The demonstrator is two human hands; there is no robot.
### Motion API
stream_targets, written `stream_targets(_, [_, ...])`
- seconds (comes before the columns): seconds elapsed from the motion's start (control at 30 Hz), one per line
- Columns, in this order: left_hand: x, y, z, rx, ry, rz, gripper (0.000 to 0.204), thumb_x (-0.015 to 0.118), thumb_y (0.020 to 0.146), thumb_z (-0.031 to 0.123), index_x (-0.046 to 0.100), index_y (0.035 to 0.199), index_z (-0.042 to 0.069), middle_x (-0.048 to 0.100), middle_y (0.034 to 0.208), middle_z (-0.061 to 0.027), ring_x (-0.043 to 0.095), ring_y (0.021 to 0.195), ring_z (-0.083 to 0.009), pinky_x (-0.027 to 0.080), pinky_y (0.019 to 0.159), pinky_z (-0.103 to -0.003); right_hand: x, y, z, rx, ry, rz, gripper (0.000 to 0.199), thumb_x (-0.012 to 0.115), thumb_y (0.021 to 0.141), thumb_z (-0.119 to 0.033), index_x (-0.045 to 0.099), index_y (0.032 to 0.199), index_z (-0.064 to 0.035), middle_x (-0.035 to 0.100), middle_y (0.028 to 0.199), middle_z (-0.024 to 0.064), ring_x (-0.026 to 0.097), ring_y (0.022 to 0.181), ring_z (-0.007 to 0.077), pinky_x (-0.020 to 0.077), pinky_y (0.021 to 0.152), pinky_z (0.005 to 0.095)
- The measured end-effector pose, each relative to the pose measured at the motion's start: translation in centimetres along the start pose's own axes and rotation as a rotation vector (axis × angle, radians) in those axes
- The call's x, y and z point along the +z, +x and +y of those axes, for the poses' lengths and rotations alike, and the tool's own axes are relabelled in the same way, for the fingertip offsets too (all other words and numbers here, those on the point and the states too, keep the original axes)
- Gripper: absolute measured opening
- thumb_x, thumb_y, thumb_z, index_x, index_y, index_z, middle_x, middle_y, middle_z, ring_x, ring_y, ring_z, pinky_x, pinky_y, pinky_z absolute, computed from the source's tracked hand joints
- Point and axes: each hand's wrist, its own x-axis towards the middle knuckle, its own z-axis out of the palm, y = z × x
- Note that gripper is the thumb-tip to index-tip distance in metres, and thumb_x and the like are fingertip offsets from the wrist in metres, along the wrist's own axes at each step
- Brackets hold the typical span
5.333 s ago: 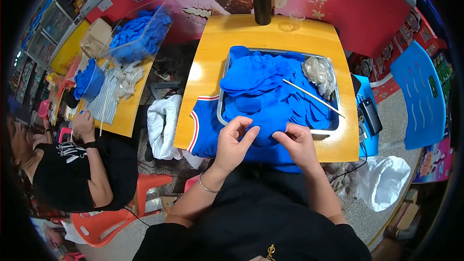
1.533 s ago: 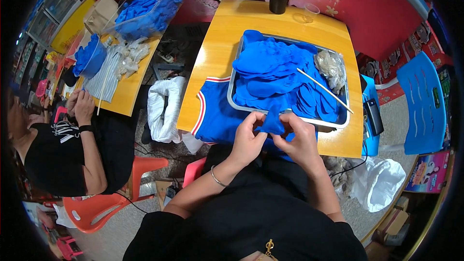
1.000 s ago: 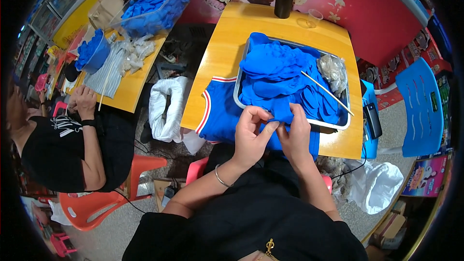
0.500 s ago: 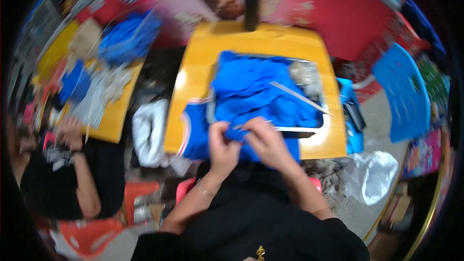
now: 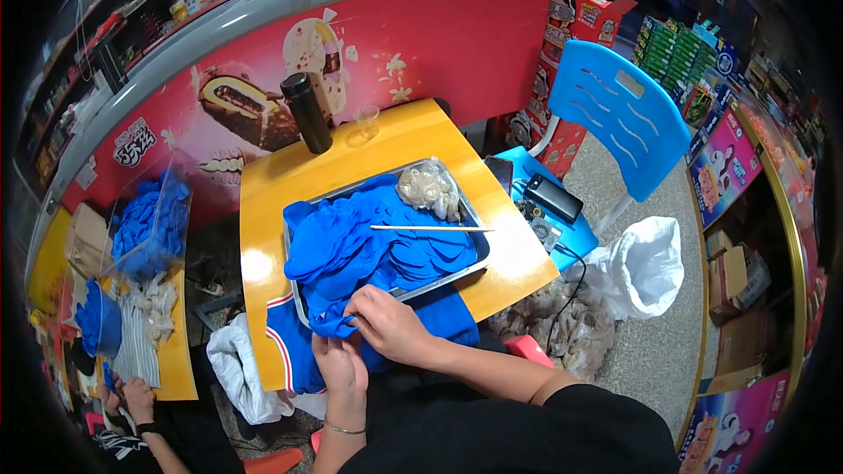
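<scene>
At the near rim of a shallow rectangular silver metal tray (image 5: pixel 443 283), at six to seven o'clock from its centre with twelve pointing away from the wearer, one thin, vivid blue piece of cloth-like sheet (image 5: pixel 332 320) is between both hands. The bare right hand (image 5: pixel 386 325) pinches its upper right side with bent fingers; the bare left hand (image 5: pixel 341 369), palm turned up, meets its lower edge, but its fingertips are partly covered, so whether they pinch cannot be told. Judged by its folds, the piece is light, limp and hardly fragile; grip it by the edge, thumb against fingertip, because the middle probably creases. Matching matt blue sheets with rounded outlines (image 5: pixel 386 224) overlap in the tray. A slim, straight, pale stick (image 5: pixel 430 228) lies across them toward three o'clock; a crumpled, translucent, filmy plastic bundle (image 5: pixel 430 190) sits at one o'clock. Smooth yellow tabletop (image 5: pixel 520 254) supports the tray, and soft blue fabric with red-and-white striped trim (image 5: pixel 283 351) spreads at seven to eight o'clock.
</scene>
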Motion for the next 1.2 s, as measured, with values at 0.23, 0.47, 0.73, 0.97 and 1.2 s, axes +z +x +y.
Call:
stream_targets(0.23, [1.8,-0.3,0.7,0.013,0.01,-0.059,0.022,0.045,0.095,0.016,0.052,0.114,0.005,0.057,0.111,-0.0074,0.054,0.101,-0.0193,0.043,0.089,-0.033,0.6,1.0,0.3,-0.001,-0.066,0.107,0.013,0.055,0.078,-0.002,0.051,0.09,-0.0021,0.055,0.085,0.013,0.056,0.081,0.0319,0.0455,0.065,0.038])
stream_targets(0.47, [0.7,0.5,1.1,0.051,0.346,-0.104,0.023,0.046,0.094,0.015,0.053,0.113,0.004,0.057,0.106,-0.0061,0.053,0.093,-0.0131,0.042,0.084,-0.028,0.5,1.0,1.1,0.064,0.04,0.078,0.012,0.052,0.079,-0.004,0.052,0.091,-0.0022,0.056,0.086,0.0139,0.056,0.081,0.0328,0.0457,0.066,0.0374])
stream_targets(0.73, [0.4,0.9,1.4,0.309,0.205,-0.075,0.013,0.057,0.089,0.012,0.047,0.092,0.005,0.053,0.084,-0.0006,0.052,0.078,-0.0075,0.042,0.071,-0.021,-0.1,1.2,1.4,-0.045,0.242,-0.218,0.012,0.05,0.085,-0.01,0.053,0.093,-0.002,0.051,0.088,0.0143,0.053,0.085,0.0317,0.0439,0.073,0.0374])
stream_targets(0.97, [0.7,0.6,1.2,0.207,0.204,0.015,0.009,0.054,0.09,0.008,0.047,0.096,0.006,0.054,0.089,-0.0015,0.052,0.08,-0.0093,0.042,0.07,-0.021,-0.1,1.5,1.6,0.043,0.184,-0.121,0.013,0.053,0.086,-0.013,0.053,0.092,-0.0012,0.052,0.084,0.0125,0.054,0.079,0.0275,0.0436,0.068,0.0342])
stream_targets(1.2, [0.9,0.9,1.1,0.105,-0.02,0.122,0.009,0.045,0.094,0.007,0.047,0.102,0.009,0.054,0.095,-0.0033,0.052,0.082,-0.0104,0.042,0.068,-0.022,0.9,1.3,1.8,0.064,0.233,-0.111,0.015,0.052,0.087,-0.014,0.054,0.092,-0.0006,0.053,0.083,0.0124,0.055,0.077,0.0269,0.0436,0.066,0.0335])
